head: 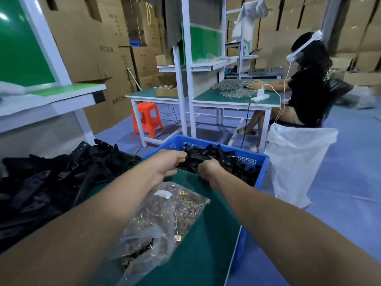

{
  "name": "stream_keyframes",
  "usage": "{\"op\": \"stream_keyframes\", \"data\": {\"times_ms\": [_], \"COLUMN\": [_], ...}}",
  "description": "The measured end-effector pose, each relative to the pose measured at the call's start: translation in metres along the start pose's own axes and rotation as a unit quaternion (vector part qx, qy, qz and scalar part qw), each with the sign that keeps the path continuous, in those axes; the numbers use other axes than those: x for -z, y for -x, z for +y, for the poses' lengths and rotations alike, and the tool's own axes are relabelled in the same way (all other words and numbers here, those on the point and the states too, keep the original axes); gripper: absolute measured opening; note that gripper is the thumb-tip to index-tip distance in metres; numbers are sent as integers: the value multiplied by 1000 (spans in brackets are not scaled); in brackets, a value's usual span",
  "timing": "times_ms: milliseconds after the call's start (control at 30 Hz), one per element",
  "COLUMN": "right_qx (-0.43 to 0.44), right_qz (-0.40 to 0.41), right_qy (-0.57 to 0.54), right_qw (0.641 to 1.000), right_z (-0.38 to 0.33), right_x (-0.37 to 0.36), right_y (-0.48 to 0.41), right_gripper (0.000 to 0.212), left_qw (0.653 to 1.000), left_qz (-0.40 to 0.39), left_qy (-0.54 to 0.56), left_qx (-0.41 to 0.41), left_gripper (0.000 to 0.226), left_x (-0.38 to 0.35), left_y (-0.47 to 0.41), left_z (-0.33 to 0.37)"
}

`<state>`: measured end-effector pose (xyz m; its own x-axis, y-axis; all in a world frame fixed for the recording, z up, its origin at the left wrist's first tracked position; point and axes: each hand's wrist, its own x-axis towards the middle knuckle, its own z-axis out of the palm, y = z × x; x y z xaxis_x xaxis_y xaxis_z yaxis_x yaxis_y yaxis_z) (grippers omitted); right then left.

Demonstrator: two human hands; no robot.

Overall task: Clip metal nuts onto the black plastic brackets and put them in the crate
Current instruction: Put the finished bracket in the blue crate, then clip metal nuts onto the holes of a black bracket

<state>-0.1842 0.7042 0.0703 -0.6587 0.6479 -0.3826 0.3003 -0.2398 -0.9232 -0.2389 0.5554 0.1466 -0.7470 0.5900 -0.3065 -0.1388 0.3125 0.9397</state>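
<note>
Head view: both arms reach across the green tabletop (206, 234) to a blue crate (262, 162) of black parts. The left hand (165, 165) and right hand (208, 169) each curl around a black bracket (198, 156) held just over the crate. A clear bag of metal nuts (165, 213) lies between the forearms, and a pile of brackets (51, 182) sits to the left.

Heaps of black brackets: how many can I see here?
2. One heap lies on the green table at the left. The second heap sits in the blue crate beyond the table's far edge. More may be hidden outside the view.
</note>
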Motion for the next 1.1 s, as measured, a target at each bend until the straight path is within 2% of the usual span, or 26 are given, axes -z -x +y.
{"op": "stream_keyframes", "data": {"times_ms": [100,167,233,333,433,500,567,667,767,867,933,1033,1100], "right_qx": [45,79,110,180,216,223,230,243,259,312,331,376,404], "right_qz": [28,19,-34,-128,-200,-245,-278,-309,-300,-228,-202,-169,-163], "right_qy": [23,30,44,94,137,175,220,319,452,540,582,598,600], "right_qw": [998,996,992,971,946,927,906,862,799,748,715,688,671], "right_z": [1,-3,-13,-31,-40,-36,-28,-7,25,60,75,81,79], "right_x": [-28,-48,-68,-106,-153,-187,-224,-277,-319,-341,-350,-358,-358], "right_y": [12,23,44,74,104,124,139,159,171,179,183,186,185], "right_gripper": [11,10,24,12,26,20,24,19,36,58,65,59,55], "left_qw": [997,992,984,966,941,919,892,848,819,803,802,828,830], "left_qz": [75,117,160,231,303,355,414,499,549,584,595,539,501], "left_qy": [19,39,59,94,135,157,176,178,165,119,27,-134,-238], "left_qx": [-32,-38,-50,-73,-72,-66,-48,-3,6,15,45,73,65], "left_gripper": [18,21,20,20,24,28,29,27,38,31,24,26,33], "left_x": [32,55,84,133,187,222,253,277,279,275,273,264,256], "left_y": [7,17,34,70,117,152,188,240,281,309,323,335,337], "left_z": [-11,-21,-33,-54,-86,-114,-145,-196,-240,-272,-286,-295,-297]}}
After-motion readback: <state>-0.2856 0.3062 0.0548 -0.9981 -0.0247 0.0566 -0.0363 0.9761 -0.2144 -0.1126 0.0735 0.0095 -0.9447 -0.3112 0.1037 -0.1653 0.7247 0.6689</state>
